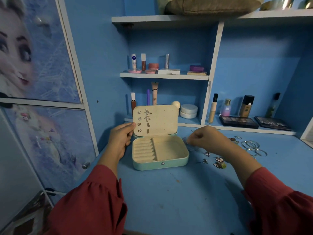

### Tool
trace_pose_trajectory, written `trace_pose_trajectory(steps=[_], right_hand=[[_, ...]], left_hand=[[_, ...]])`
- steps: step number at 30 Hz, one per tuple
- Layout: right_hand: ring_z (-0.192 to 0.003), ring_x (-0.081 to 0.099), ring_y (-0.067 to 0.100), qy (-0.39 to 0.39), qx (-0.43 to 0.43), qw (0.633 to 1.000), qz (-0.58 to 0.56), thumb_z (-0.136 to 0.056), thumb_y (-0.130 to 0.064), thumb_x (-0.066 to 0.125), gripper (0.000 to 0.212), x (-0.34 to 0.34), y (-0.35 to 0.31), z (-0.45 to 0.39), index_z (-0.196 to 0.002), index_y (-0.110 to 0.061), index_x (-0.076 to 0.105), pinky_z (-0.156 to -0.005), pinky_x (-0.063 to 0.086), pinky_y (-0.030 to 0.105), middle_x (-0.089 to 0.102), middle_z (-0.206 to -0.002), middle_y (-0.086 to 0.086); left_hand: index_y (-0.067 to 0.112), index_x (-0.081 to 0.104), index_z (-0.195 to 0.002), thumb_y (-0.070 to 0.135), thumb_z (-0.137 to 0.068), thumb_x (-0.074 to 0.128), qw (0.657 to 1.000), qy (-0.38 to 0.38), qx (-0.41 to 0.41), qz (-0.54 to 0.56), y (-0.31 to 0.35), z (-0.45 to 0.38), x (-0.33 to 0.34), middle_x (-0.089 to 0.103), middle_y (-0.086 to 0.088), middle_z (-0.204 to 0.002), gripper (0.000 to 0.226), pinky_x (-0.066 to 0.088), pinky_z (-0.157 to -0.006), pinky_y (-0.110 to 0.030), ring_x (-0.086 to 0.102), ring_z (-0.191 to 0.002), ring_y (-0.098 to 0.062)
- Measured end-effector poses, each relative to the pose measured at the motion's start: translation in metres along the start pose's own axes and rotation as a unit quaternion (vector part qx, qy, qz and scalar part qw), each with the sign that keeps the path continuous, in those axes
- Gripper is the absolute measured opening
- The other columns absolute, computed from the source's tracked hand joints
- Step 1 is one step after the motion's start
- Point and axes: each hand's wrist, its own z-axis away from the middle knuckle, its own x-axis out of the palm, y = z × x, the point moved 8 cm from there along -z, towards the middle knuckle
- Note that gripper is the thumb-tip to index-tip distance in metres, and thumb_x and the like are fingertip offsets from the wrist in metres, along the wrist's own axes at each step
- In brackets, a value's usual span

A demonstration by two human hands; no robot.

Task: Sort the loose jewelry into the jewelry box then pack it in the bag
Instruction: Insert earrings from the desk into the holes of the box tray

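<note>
Jewelry box [160, 154], mint green, open on the blue desk [177, 197], lid [155, 120] upright with small earrings [144, 122] pinned in its left columns. Left hand [121, 139] at the lid's left edge, thumb and fingers curled on it. Right hand [205, 138] just right of the box, fingers curled together, pinching something small and blurred. Loose jewelry [218, 161] beyond the right wrist; hoops [252, 145] farther right.
</note>
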Motion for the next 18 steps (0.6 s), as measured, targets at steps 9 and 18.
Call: trace_pose_trajectory(steps=[9,18], right_hand=[[-0.078,0.061,0.009,-0.070,0.042,0.974,0.213,-0.075,-0.042,0.077,0.016,-0.017,0.022,0.007,-0.078,-0.027,0.072,-0.075,0.053,0.030,0.068,-0.084,-0.009],[-0.081,0.059,0.006,-0.090,0.021,0.968,0.234,-0.082,-0.021,0.070,0.013,-0.011,0.022,0.006,-0.074,-0.031,0.067,-0.079,0.051,0.026,0.064,-0.083,-0.015]], left_hand=[[0.008,0.067,-0.094,0.011,-0.090,0.060,1.000,0.005,-0.002,-0.009,-0.002,-0.003,0.001,0.049,0.002,-0.058,0.009,0.025,-0.036,-0.017,0.032,-0.040,-0.004],[0.007,0.067,-0.096,0.010,-0.090,0.060,1.000,0.004,-0.005,-0.002,-0.003,-0.004,0.000,0.049,0.002,-0.058,0.010,0.025,-0.036,-0.017,0.032,-0.040,-0.005]])
